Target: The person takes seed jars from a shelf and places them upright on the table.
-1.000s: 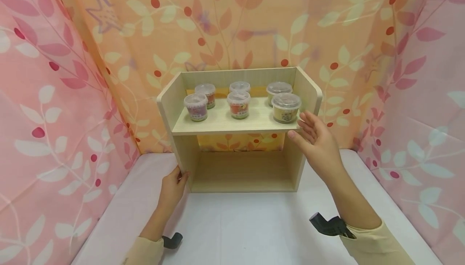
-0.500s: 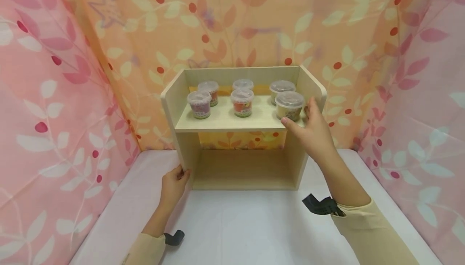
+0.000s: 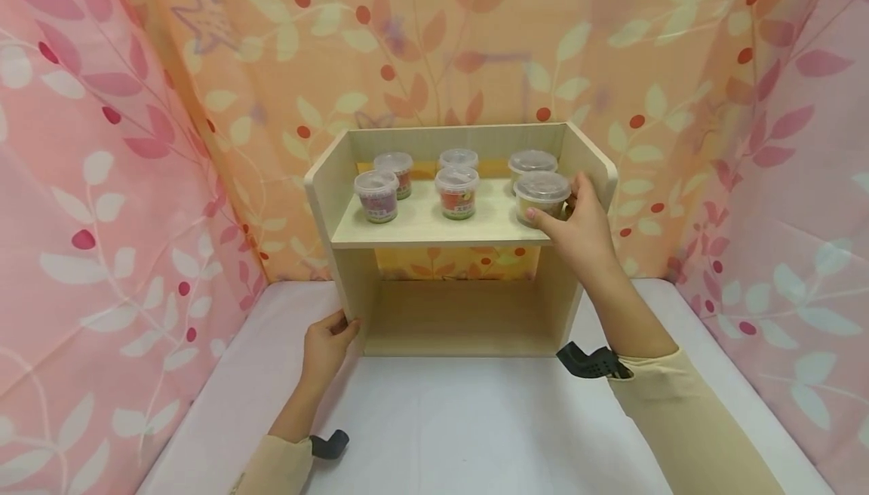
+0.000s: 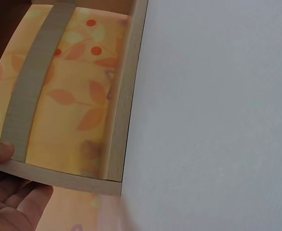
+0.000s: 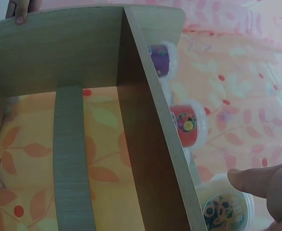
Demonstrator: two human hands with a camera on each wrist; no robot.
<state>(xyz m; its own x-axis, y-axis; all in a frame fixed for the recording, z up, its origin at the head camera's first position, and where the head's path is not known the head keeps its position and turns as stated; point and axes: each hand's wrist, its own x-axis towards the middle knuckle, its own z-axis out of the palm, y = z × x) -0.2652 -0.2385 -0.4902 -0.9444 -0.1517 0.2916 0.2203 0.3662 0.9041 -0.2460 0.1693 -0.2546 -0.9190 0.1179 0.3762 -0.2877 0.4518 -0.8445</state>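
Observation:
A pale wooden two-level shelf (image 3: 409,233) stands on the white table. My left hand (image 3: 327,345) grips its left side panel near the bottom; in the left wrist view the thumb (image 4: 1,151) is on the inner face and the fingers are outside. On the upper level, my right hand (image 3: 582,232) holds the front right tub (image 3: 541,187), a round yellow-labelled one with a clear lid. Its thumb lies at the tub's front and its fingers are at the right side, partly hidden. The right wrist view shows that thumb (image 5: 256,180) at the lid rim of the tub (image 5: 225,211).
Left of the held tub are a red-labelled tub (image 3: 457,197) and a purple-labelled tub (image 3: 377,199). Behind these front ones stand a back right tub (image 3: 532,164), a back middle tub (image 3: 459,157) and a back left tub (image 3: 400,170). Patterned curtains (image 3: 434,42) enclose the table.
My right hand has moved in from beside the front right tub, fingers spread, and now grips it. The left hand has stayed on the side panel. The head view has shifted slightly.

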